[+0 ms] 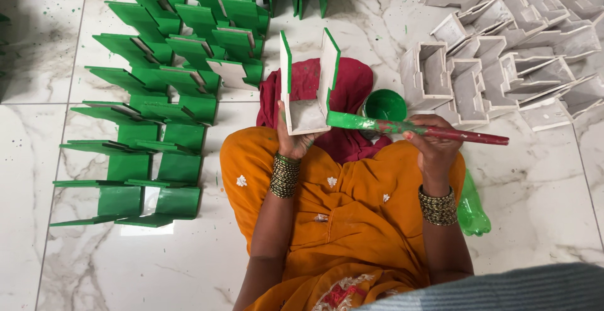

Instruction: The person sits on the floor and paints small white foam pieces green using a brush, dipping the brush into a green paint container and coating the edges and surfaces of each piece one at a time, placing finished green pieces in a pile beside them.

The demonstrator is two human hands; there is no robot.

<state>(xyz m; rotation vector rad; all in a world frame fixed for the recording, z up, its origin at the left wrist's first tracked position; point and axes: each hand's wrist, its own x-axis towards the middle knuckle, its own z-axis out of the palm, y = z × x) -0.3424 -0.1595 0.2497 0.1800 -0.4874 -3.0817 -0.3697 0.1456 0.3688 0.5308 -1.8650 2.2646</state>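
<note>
Orange cloth covers the lap; above it the left hand (294,136) grips a half-painted wooden bracket (308,84) upright — unpainted face exposed — while the right hand (434,136) clasps a green-smeared paintbrush (415,128) near the green paint pot (385,105) on the marble floor (541,198).

Left of the grip stand rows of green painted pieces (160,97). To its right lie unpainted white pieces (503,53); a green plastic bottle (472,210) rests lower right.

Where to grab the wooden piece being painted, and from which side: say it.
Grip the wooden piece at its unpainted grey base, from below, as the left hand does now. Its upright walls have wet-looking green edges on top, and the brush in the right hand works at its right side, so the underside is likely cleanest.
</note>
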